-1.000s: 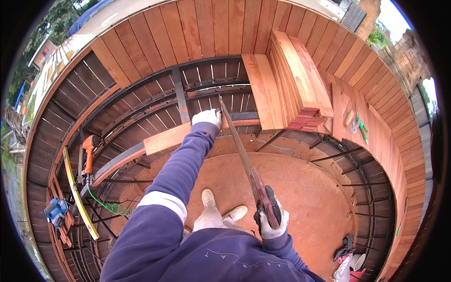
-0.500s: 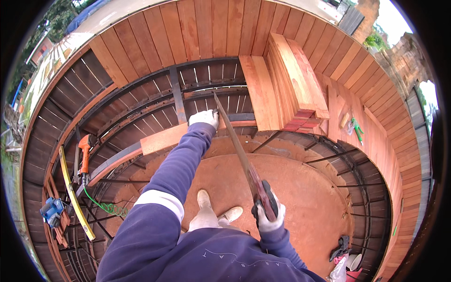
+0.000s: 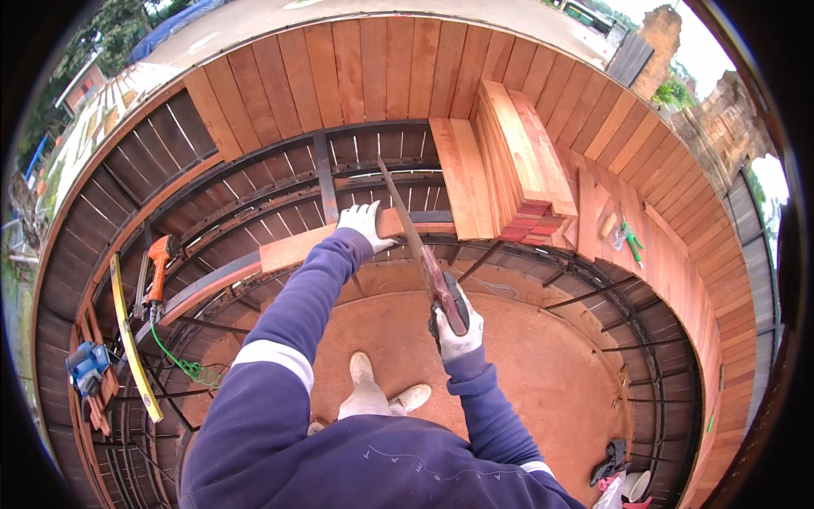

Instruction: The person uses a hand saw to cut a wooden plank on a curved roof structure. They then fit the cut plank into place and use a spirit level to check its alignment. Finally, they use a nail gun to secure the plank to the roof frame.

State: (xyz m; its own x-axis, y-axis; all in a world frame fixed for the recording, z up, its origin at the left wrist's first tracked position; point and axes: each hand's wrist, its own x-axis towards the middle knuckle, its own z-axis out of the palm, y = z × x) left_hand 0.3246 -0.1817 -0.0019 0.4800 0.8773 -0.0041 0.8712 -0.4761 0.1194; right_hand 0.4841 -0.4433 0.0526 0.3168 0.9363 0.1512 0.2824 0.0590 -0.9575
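Note:
A handsaw slants up and away from me, its narrow tip over the dark metal frame. My gloved right hand is wrapped round its reddish-brown handle. The blade lies beside the right end of a short wooden board, which rests along the curved bench frame; whether the teeth touch the wood I cannot tell. My gloved left hand grips this board near that end, fingers over the far edge and thumb toward the near edge.
Stacked planks stand right of the saw. An orange nail gun with a green coiled hose, a yellow spirit level and a blue power tool lie left. Green-handled pliers sit on the right bench. Dark metal struts stick out below.
The saw and my right hand have moved forward and left. My left hand has shifted slightly left, its fingers now spread across the board. The view has tilted a little.

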